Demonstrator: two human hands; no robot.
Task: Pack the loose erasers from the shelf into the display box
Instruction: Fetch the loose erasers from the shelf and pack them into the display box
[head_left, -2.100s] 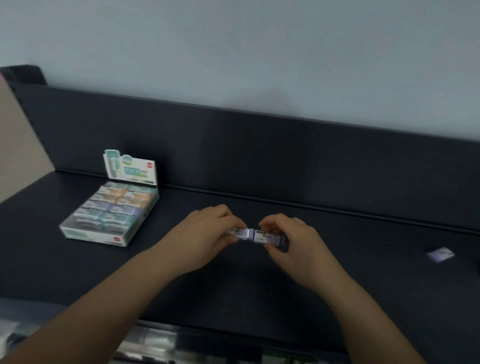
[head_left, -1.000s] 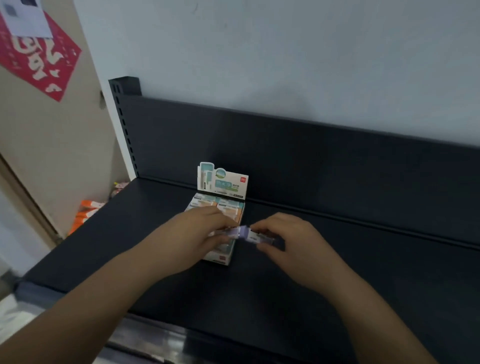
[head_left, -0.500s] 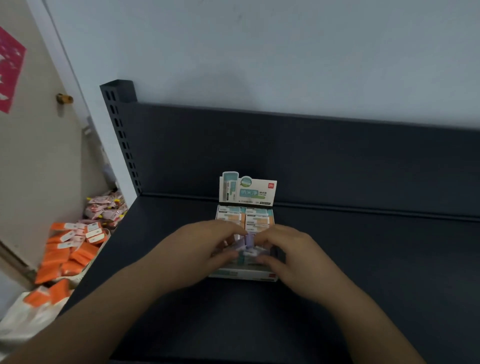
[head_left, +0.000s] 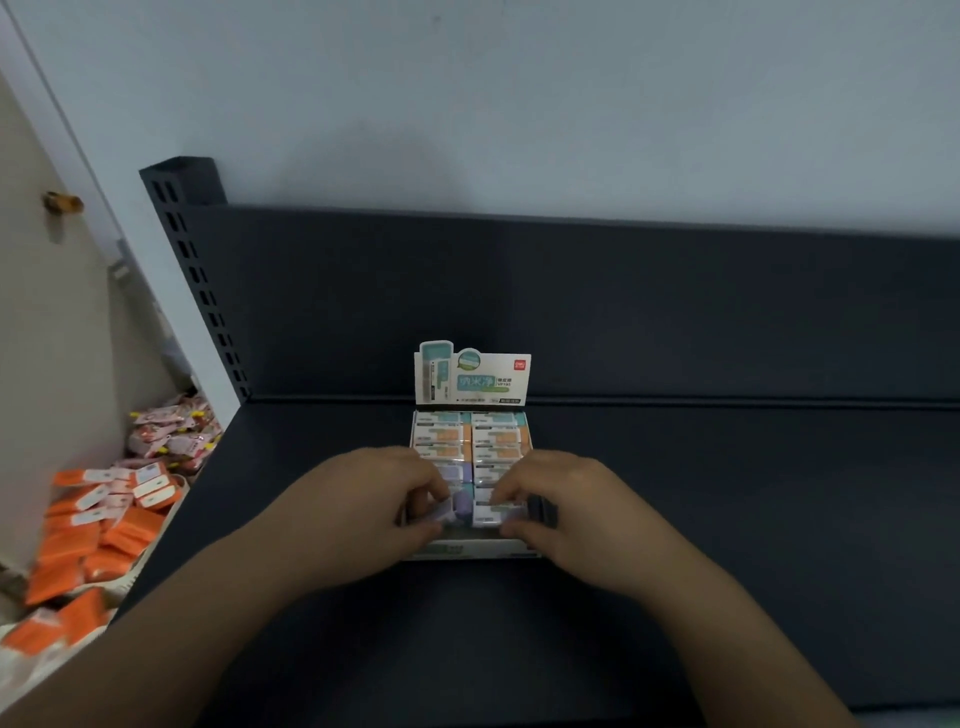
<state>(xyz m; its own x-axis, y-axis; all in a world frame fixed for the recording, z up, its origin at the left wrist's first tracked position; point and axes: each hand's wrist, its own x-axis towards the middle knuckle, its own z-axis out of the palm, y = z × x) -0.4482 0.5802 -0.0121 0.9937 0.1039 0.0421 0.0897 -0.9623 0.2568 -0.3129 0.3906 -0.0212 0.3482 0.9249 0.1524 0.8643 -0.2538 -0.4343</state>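
Wall (head_left: 519, 104), pale, takes the top of your view. Below it runs the dark shelf (head_left: 727, 519) with its upright back panel (head_left: 623, 312), and a slotted upright (head_left: 192, 270) stands at the left end. Off the shelf's left edge and lower down lies a heap of orange packets (head_left: 104, 540), with a smaller cluster of pink packets (head_left: 174, 436) behind it. The display box (head_left: 467, 550) sits mid-shelf, just in front of the back panel. Its header card (head_left: 472, 379) stands upright at the far end. Two columns of erasers (head_left: 467, 439) in teal, orange and purple sleeves fill the far and middle rows. Your left hand (head_left: 358, 514) and right hand (head_left: 576, 519) meet over the near end of the box. The left fingers (head_left: 426, 480) are curled, thumb underneath, pinching a purple-sleeved eraser (head_left: 457, 506). The right fingers (head_left: 511, 486) are curled the same way round a second eraser (head_left: 493, 512), white label up. The two pieces lie end to end, touching or nearly so, in line with the near row. You cannot tell whether either is seated in the box or held just above it, because your hands cover the near corners.
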